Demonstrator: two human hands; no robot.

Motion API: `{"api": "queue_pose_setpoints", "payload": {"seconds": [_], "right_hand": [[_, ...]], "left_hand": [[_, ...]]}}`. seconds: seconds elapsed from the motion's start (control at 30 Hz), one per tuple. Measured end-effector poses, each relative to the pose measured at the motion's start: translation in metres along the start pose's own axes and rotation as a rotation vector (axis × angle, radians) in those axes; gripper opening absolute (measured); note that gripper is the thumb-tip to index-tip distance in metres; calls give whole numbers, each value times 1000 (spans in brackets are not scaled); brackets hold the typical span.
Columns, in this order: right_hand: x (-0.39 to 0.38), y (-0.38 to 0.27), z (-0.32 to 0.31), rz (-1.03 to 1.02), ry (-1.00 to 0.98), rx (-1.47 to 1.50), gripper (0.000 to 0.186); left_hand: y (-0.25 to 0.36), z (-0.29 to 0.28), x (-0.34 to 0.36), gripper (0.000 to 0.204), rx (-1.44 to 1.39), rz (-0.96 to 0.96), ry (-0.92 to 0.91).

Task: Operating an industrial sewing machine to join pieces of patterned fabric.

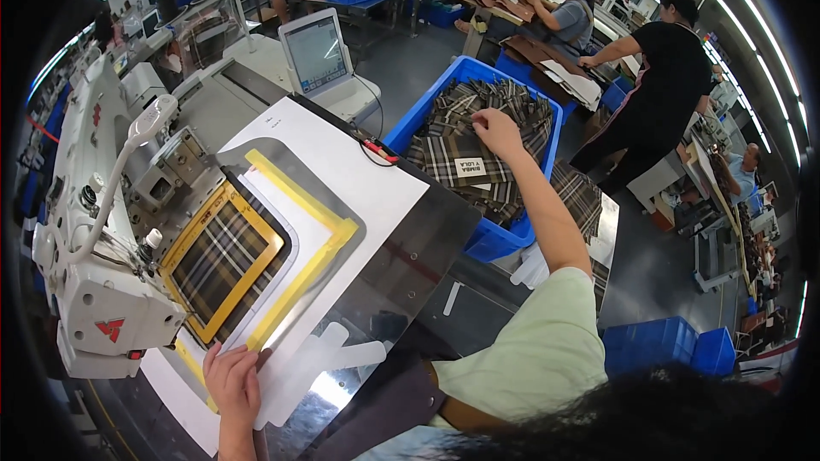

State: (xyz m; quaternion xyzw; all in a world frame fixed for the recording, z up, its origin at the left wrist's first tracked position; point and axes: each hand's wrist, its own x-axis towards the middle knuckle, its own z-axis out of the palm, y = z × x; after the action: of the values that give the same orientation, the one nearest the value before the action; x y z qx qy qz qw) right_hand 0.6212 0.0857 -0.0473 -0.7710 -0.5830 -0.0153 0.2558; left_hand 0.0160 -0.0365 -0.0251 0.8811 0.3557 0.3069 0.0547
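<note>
Hands first: left hand [232,380] half open, fingers a bit bent and slightly spread, fingertips at the near edge of the template, nothing seen gripped. Right hand [498,132] reaches over the bin, fingers curled toward the thumb, on or just above the plaid pieces; can't tell if it pinches one.

Largest down: white sewing machine [81,171] at left, head over the work. White sheet [384,196] flat on the metal table. Blue bin [504,239] beyond the table edge, piled with plaid pieces [530,119]. Grey template [350,209] on the sheet, strips of yellow tape [307,283] along its inner area. Screen [314,51] tilted, lit, behind the table. Yellow frame [243,284] beside the machine head, plaid cloth [220,252] flat inside its opening. Smallest: white label [471,167] on a plaid piece atop the pile, near the right hand.
</note>
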Motion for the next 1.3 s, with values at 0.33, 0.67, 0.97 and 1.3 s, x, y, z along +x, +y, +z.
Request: {"api": "queue_pose_setpoints", "payload": {"seconds": [0.33, 0.67, 0.97, 1.3], "right_hand": [[5, 7, 18, -149, -249, -110, 23], [-27, -126, -59, -465, 322, 147, 11], [-17, -297, -14, -484, -431, 803, 23], [-36, -425, 125, -921, -595, 411, 15]], "left_hand": [[4, 4, 3, 18, -1, 3, 42], [5, -2, 7, 22, -12, 5, 17], [-2, -30, -5, 17, 36, -71, -51], [-78, -45, -29, 15, 141, -679, -6]]}}
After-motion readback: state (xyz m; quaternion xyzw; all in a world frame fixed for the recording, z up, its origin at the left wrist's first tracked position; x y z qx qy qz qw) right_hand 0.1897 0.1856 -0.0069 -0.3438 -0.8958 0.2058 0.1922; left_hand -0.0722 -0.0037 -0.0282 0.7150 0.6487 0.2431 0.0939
